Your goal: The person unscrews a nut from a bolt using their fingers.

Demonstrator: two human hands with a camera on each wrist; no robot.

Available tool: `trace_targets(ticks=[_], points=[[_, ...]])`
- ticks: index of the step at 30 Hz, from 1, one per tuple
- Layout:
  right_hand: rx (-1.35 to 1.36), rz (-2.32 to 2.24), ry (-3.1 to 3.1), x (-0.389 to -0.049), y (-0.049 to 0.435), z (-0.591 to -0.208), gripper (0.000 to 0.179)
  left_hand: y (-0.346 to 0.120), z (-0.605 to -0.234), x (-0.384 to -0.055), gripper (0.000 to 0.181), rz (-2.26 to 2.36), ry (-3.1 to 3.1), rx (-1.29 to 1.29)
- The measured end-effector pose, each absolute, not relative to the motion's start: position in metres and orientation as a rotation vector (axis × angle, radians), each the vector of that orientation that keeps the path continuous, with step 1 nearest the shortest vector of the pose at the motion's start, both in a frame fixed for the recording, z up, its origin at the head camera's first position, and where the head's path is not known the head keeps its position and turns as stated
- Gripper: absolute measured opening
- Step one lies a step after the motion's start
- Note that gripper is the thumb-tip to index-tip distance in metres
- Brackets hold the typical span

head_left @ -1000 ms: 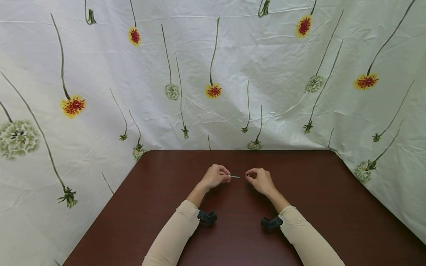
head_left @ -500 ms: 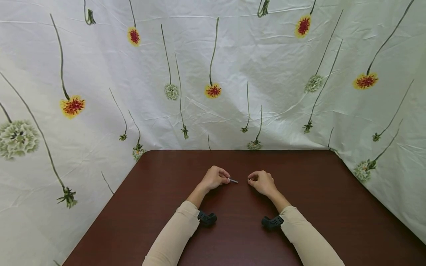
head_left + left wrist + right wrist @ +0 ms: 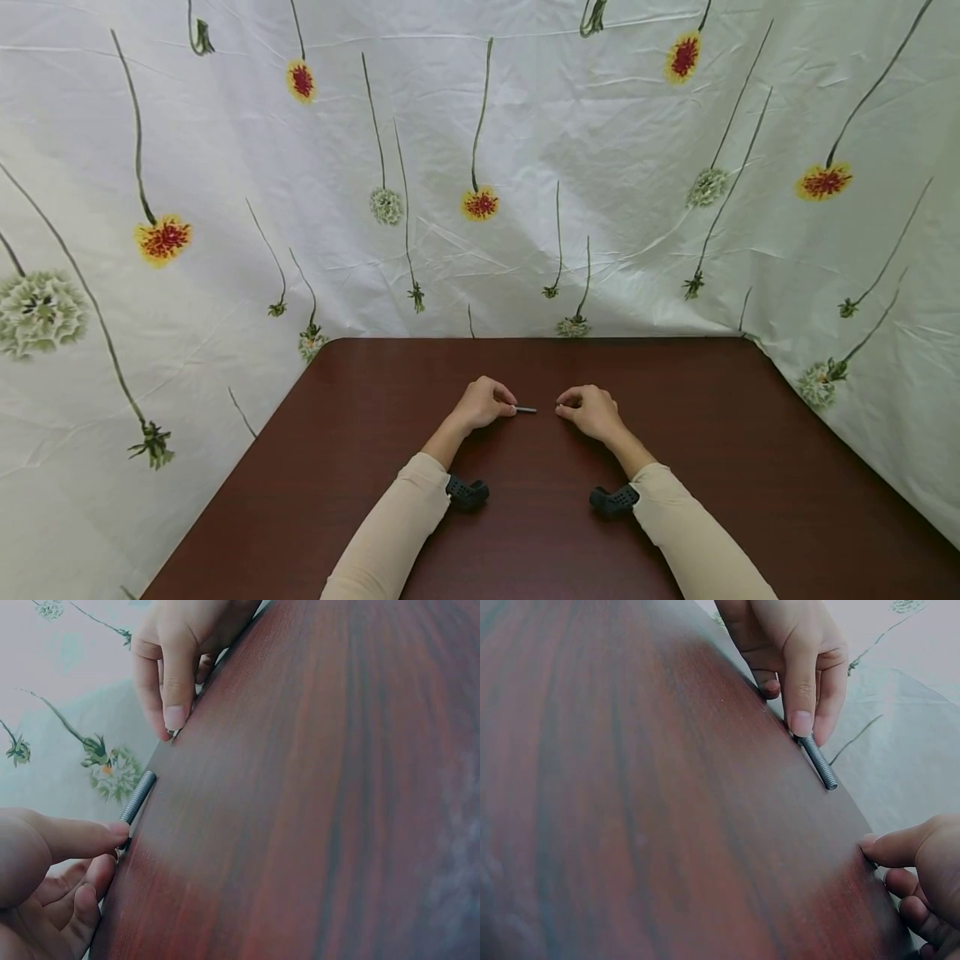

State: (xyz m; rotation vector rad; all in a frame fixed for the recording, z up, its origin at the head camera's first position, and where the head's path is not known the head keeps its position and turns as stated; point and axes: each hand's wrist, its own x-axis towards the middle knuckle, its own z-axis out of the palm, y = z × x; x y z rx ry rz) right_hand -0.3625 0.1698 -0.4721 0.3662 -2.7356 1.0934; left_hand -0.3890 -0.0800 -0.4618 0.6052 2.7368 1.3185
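Observation:
My left hand pinches a grey threaded bolt by one end, between thumb and fingers. The shaft points right, roughly level, toward my other hand. Its thread shows clearly in the left wrist view, where the bolt sticks out past the thumb. Across a small gap, my right hand pinches a small metal piece, mostly covered by the fingertips, so its kind cannot be made out. Bolt and small piece are apart. In the right wrist view the bolt's free end faces my right fingertips.
Both hands are over a dark red-brown wooden table. A white cloth with printed flowers hangs behind it and along the sides. Dark bands are on both wrists, over cream sleeves.
The bolt has come down slightly; it tilted downward half a second ago and is level again now. My right hand has shifted a little down and right since a second ago.

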Motion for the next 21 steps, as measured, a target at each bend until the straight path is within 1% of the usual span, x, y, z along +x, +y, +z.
trace_targets(ticks=[12, 21], points=[[0.368, 1.111, -2.748, -0.3645, 0.1710, -0.4746, 0.013, -0.0816, -0.4613, -0.3878, 0.008, 1.340, 2.702, 0.594], [0.364, 1.215, -2.743, -0.3617, 0.1747, -0.4663, 0.020, -0.0813, -0.4589, -0.3901, 0.017, 1.321, 2.683, 0.598]])
